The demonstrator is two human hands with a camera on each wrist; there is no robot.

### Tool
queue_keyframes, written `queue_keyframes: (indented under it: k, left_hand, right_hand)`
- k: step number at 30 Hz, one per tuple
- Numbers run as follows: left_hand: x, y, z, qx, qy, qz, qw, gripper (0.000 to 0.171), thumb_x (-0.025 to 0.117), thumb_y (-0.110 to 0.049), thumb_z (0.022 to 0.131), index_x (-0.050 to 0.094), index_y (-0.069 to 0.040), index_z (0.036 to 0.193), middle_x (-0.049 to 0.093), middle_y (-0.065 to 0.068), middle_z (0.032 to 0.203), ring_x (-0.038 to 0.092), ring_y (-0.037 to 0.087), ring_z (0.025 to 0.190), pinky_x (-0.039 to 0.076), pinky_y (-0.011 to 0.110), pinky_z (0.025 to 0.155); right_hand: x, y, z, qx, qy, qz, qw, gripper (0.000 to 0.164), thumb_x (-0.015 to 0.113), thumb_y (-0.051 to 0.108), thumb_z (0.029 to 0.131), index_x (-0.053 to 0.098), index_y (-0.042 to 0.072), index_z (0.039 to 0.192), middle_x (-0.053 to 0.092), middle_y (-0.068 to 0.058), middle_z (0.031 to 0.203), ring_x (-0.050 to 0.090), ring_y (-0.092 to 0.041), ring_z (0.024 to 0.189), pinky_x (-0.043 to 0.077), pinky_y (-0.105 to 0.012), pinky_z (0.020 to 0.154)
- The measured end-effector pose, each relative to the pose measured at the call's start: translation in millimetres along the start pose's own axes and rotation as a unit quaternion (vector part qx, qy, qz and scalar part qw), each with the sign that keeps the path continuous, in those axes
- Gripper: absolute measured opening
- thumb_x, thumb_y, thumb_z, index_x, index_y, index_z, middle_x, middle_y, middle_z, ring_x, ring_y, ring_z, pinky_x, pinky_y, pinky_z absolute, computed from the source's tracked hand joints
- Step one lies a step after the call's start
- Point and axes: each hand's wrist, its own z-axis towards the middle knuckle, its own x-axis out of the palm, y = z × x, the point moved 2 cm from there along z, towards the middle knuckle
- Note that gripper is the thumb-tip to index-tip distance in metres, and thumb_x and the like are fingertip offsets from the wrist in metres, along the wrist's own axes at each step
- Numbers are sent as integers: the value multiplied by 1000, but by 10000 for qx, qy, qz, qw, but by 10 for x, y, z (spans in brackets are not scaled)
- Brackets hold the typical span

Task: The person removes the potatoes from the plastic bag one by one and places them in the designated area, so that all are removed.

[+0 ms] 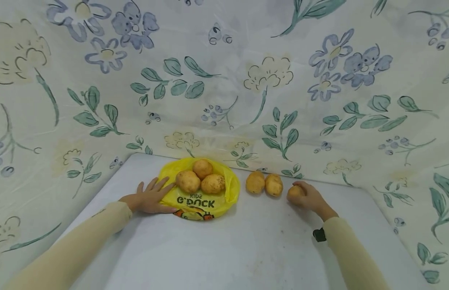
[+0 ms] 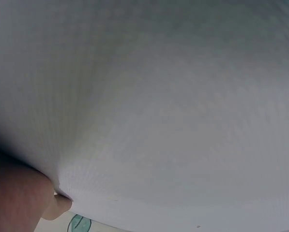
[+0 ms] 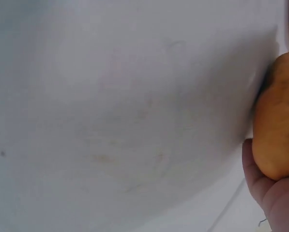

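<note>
A yellow plastic bag (image 1: 224, 201) lies on the table, with three potatoes (image 1: 188, 181) resting on it. My left hand (image 1: 152, 198) rests at the bag's left edge, fingers spread and straight. To the right of the bag sit two more potatoes (image 1: 255, 182), side by side. Beyond them my right hand (image 1: 311, 198) grips another potato (image 1: 295, 195), its fingers curled round the far side. In the right wrist view this potato (image 3: 280, 121) shows at the right edge, with fingers against its end. The left wrist view catches only part of the left hand (image 2: 18, 198).
The white table (image 1: 217, 253) carries small dark specks and faint stains toward its right half. Floral-patterned sheeting (image 1: 224, 72) rises behind the table and along both sides. A dark wrist strap (image 1: 319, 235) sits at the right sleeve.
</note>
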Motion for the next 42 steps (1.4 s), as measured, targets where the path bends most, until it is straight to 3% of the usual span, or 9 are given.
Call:
queue_keyframes:
  k: [8,23,34,42]
  left_hand:
    - [15,45,9,31,-71,-31,10000,111,52,-82,79,14,-14,159,-4,20,166,-6,53,147,-9,78,108]
    - [78,87,75,32,-215,-22,9998,117,48,-88,75,15,-15,159,-4,18,166,-6,51,148,-10,77,108]
    - [-1,13,11,61,-87,-64,9999,109,53,-79,81,16,-13,159,-3,21,165,-5,54,147,-8,79,107]
    - [8,4,3,95,-88,-128,9998,110,53,-80,81,18,-12,159,-2,21,165,-5,55,147,-9,78,107]
  right_hand:
    - [19,16,3,-130,-150,-123,9997,61,67,42,91,49,11,140,44,-27,138,47,-38,113,46,-49,89]
    - [40,80,44,-32,-320,-367,9988,52,66,34,89,55,9,134,48,-26,133,48,-38,112,44,-53,91]
    - [58,97,67,1,-405,-414,9983,50,66,30,88,58,9,132,50,-25,133,47,-37,112,43,-53,91]
    - [41,50,15,121,-416,-280,9987,60,63,38,92,48,9,143,46,-28,138,47,-40,117,42,-59,98]
